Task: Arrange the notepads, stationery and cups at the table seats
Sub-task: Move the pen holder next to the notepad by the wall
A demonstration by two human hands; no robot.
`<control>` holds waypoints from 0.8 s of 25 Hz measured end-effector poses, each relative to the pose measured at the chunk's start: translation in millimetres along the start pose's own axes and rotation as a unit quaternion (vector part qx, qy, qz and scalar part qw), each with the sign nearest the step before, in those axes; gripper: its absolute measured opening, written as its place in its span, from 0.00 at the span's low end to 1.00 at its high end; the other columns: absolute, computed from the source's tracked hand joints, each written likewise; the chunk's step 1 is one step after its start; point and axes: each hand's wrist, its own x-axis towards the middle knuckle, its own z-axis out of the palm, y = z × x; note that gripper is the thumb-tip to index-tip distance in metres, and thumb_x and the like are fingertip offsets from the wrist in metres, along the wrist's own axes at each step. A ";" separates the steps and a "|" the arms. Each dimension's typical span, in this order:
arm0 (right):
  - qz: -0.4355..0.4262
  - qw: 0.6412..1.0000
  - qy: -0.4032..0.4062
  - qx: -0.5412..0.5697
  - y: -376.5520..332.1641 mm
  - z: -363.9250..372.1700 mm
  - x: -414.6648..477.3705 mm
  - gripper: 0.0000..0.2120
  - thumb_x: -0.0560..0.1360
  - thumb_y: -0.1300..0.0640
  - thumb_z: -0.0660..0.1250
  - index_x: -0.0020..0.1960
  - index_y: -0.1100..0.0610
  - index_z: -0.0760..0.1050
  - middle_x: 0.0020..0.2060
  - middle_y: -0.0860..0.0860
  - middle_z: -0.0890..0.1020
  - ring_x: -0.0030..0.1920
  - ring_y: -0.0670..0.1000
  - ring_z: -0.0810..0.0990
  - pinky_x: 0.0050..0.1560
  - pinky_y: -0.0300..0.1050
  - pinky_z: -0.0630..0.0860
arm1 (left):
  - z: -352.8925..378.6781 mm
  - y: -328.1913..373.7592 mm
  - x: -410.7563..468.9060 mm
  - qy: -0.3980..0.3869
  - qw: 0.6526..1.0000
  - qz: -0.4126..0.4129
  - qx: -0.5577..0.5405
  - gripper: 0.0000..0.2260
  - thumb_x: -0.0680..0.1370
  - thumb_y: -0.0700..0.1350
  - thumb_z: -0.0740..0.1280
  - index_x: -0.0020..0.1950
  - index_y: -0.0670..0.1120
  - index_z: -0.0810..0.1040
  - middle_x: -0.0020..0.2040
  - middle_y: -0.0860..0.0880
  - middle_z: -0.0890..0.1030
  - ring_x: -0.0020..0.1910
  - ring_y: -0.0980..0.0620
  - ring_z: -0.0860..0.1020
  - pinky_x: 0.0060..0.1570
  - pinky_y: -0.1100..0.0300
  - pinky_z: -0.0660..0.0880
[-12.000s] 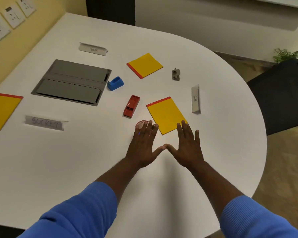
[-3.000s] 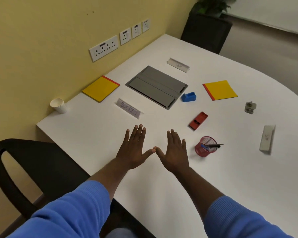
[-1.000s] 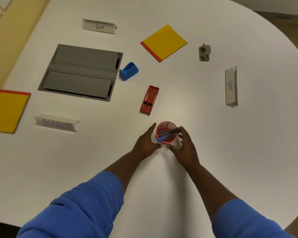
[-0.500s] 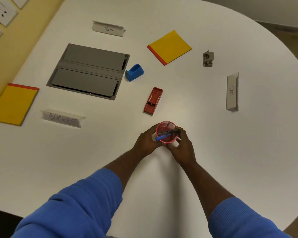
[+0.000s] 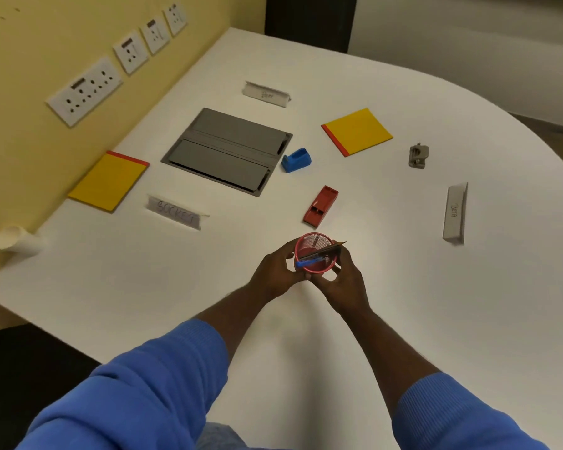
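Both hands hold a red mesh pen cup (image 5: 312,243) near the middle of the white table (image 5: 436,303). My left hand (image 5: 275,276) grips its left side and my right hand (image 5: 342,280) grips its right side. A blue pen (image 5: 309,263) and a dark pen lie across the cup's rim. One yellow notepad (image 5: 111,181) lies by the wall at the left, another yellow notepad (image 5: 358,131) at the far side. A white paper cup (image 5: 13,243) lies on its side at the table's left corner.
Name cards read SOCKET (image 5: 176,216), one at the far side (image 5: 267,94) and one at the right (image 5: 455,213). A grey socket hatch (image 5: 228,149), blue tape dispenser (image 5: 295,160), red stapler (image 5: 320,206) and grey punch (image 5: 418,155) lie around. Wall sockets line the yellow wall.
My hands have closed round the red pen cup and keep hold of it. The view has swung left, bringing the wall, the sockets and the paper cup into sight.
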 end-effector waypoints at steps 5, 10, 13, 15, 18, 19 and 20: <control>-0.046 0.998 -0.033 0.003 -30.4 21.8 -8.3 0.37 0.68 0.42 0.80 0.71 0.47 0.68 0.63 0.38 0.78 0.63 0.39 0.77 0.63 0.38 0.76 | -29.2 -4.7 -33.5 0.055 0.998 0.003 -0.010 0.35 0.74 0.50 0.77 0.78 0.52 0.66 0.72 0.50 0.76 0.71 0.49 0.74 0.68 0.52 0.74; -0.072 0.996 -0.059 -0.004 -56.3 57.6 2.4 0.41 0.68 0.41 0.79 0.75 0.48 0.64 0.66 0.42 0.77 0.65 0.43 0.76 0.63 0.41 0.76 | -65.2 -23.1 -46.5 0.098 0.995 0.001 -0.025 0.35 0.74 0.51 0.77 0.77 0.52 0.67 0.71 0.50 0.77 0.70 0.48 0.75 0.66 0.52 0.76; -0.072 0.995 -0.065 -0.010 -75.9 86.9 19.0 0.41 0.68 0.41 0.80 0.74 0.49 0.65 0.66 0.43 0.76 0.63 0.44 0.76 0.60 0.36 0.75 | -93.8 -41.6 -39.0 0.115 0.993 0.002 -0.020 0.35 0.74 0.51 0.77 0.78 0.52 0.66 0.71 0.50 0.77 0.70 0.48 0.75 0.67 0.50 0.76; -0.073 0.995 -0.064 -0.010 -85.7 104.7 30.0 0.42 0.67 0.41 0.80 0.73 0.51 0.65 0.66 0.43 0.77 0.62 0.44 0.77 0.58 0.34 0.75 | -112.8 -51.9 -33.2 0.120 0.993 0.000 -0.016 0.35 0.74 0.52 0.77 0.78 0.53 0.66 0.71 0.50 0.77 0.69 0.49 0.75 0.67 0.47 0.76; -0.071 0.994 -0.080 -0.013 -101.9 140.9 54.0 0.42 0.66 0.40 0.80 0.72 0.51 0.65 0.66 0.44 0.77 0.61 0.46 0.78 0.58 0.38 0.78 | -146.2 -77.4 -21.0 0.135 0.991 -0.002 -0.020 0.35 0.74 0.53 0.76 0.78 0.53 0.66 0.71 0.51 0.77 0.70 0.49 0.75 0.68 0.46 0.75; -0.071 0.994 -0.084 -0.013 -107.6 154.0 61.8 0.41 0.66 0.39 0.80 0.72 0.51 0.65 0.65 0.44 0.78 0.60 0.46 0.79 0.58 0.38 0.79 | -157.4 -86.0 -17.6 0.139 0.990 -0.003 -0.020 0.35 0.74 0.54 0.76 0.79 0.54 0.66 0.71 0.52 0.77 0.70 0.50 0.75 0.69 0.46 0.75; -0.070 0.994 -0.088 -0.012 -113.2 167.5 69.1 0.42 0.65 0.38 0.80 0.71 0.50 0.65 0.65 0.44 0.78 0.60 0.45 0.79 0.58 0.38 0.79 | -168.3 -95.4 -13.9 0.142 0.990 -0.005 -0.024 0.36 0.74 0.54 0.76 0.79 0.55 0.65 0.72 0.52 0.77 0.71 0.50 0.75 0.70 0.47 0.74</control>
